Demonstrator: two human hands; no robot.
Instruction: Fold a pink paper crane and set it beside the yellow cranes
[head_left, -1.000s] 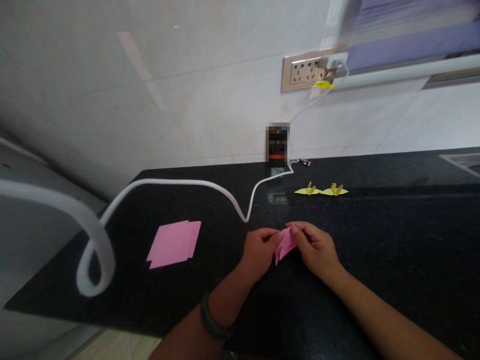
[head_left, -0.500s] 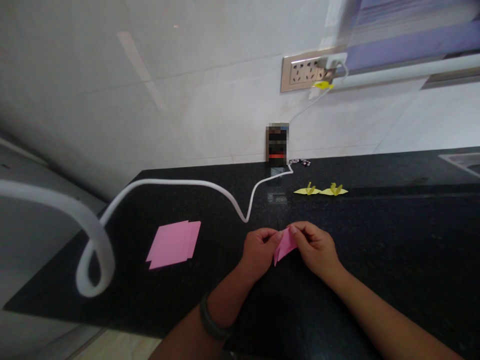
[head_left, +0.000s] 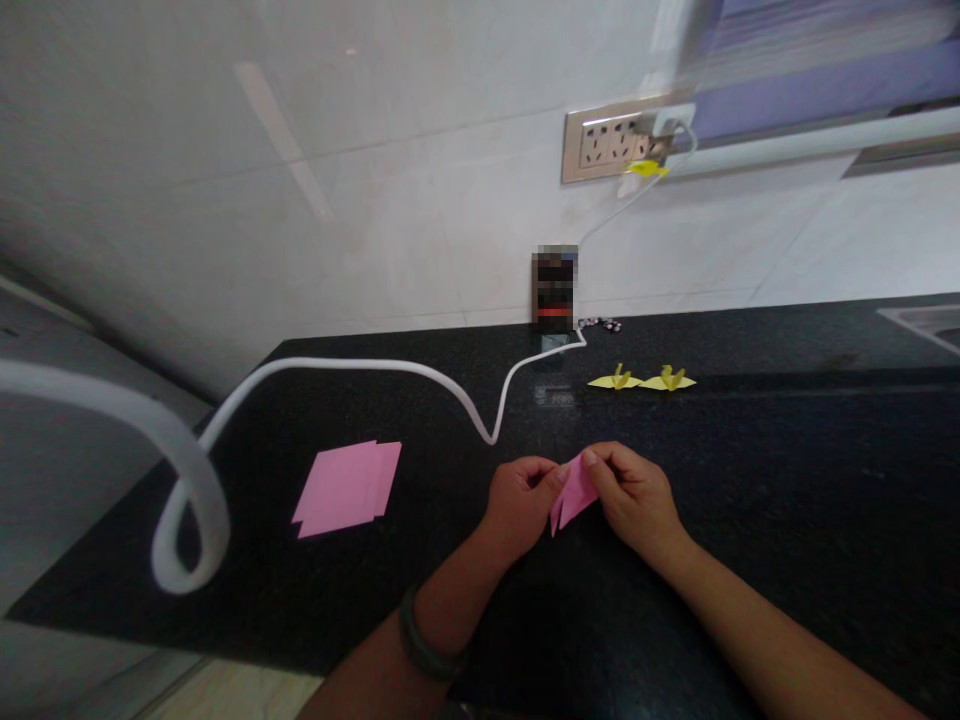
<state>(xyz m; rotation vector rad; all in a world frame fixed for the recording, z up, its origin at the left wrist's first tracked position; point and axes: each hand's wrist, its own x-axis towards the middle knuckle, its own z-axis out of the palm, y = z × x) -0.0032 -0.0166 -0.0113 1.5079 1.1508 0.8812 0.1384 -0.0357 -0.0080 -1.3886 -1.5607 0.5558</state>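
Between my two hands is a folded piece of pink origami paper (head_left: 577,492), its lower end split into two points. My left hand (head_left: 521,500) pinches its left edge between thumb and fingers. At the upper right edge, my right hand (head_left: 634,492) grips the same piece, thumb in front. Fingers behind the paper are partly hidden. A loose stack of pink paper sheets (head_left: 341,490) lies on the counter to the left. Beyond my hands, two yellow folded paper cranes (head_left: 616,382) sit side by side.
A white cable (head_left: 390,365) loops across the dark counter (head_left: 450,560) from the left towards a pixelated phone-like object (head_left: 555,290) leaning on the wall. Above it is a wall socket (head_left: 600,145) with a white plug (head_left: 667,120). A small beaded item (head_left: 602,325) lies beside the phone-like object.
Both hands have shifted very slightly right with the pink paper. The gap between its two lower points looks a little wider. The rest has stayed in place.
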